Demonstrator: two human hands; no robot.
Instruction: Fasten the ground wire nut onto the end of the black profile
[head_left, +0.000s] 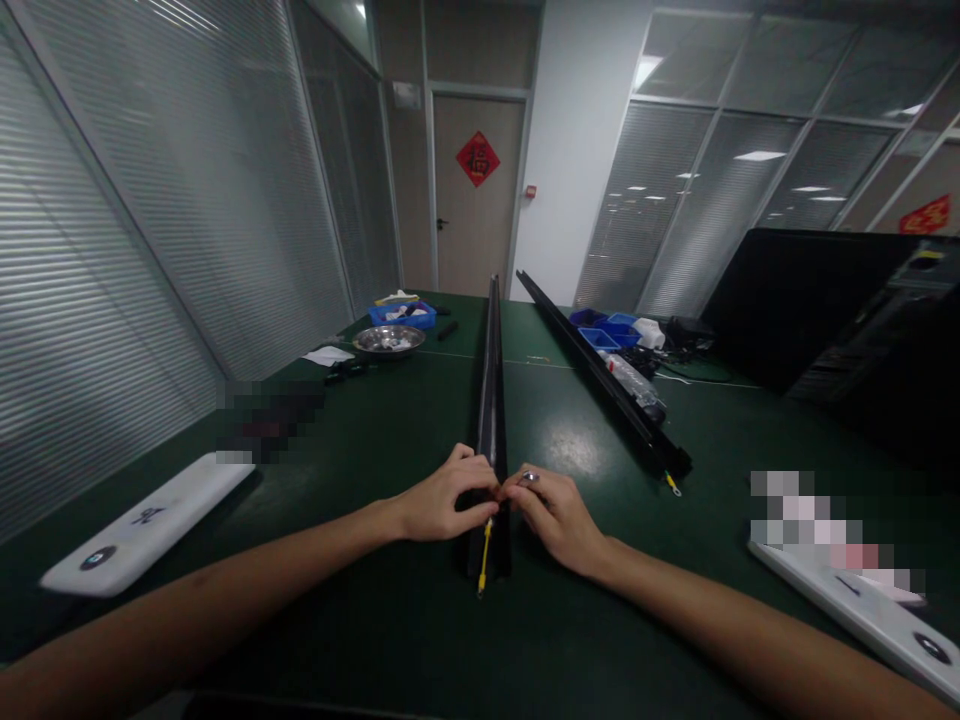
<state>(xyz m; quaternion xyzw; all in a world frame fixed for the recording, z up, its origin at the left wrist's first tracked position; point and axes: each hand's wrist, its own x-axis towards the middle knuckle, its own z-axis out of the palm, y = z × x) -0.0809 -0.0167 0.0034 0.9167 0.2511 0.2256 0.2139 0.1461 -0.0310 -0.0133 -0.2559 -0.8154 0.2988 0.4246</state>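
A long black rail [491, 400] with a channel along it runs away from me down the middle of the green table. At its near end my left hand [454, 492] bends over the channel, thumb and fingers closed. My right hand [559, 515], wearing a ring, meets it from the right with its fingertips pinched together. What the fingertips hold is hidden between them. From under my left thumb a short yellow cable [485, 558] with a metal ring end comes out toward me, along the rail's near end.
A second black rail [600, 375] lies to the right, a yellow lead [672, 483] at its near end. Blue bins [616, 328] and a clear plastic bag [634, 380] are beyond it. Back left are a metal bowl [389, 342] and blue tray [420, 318]. White devices [150, 520] flank me.
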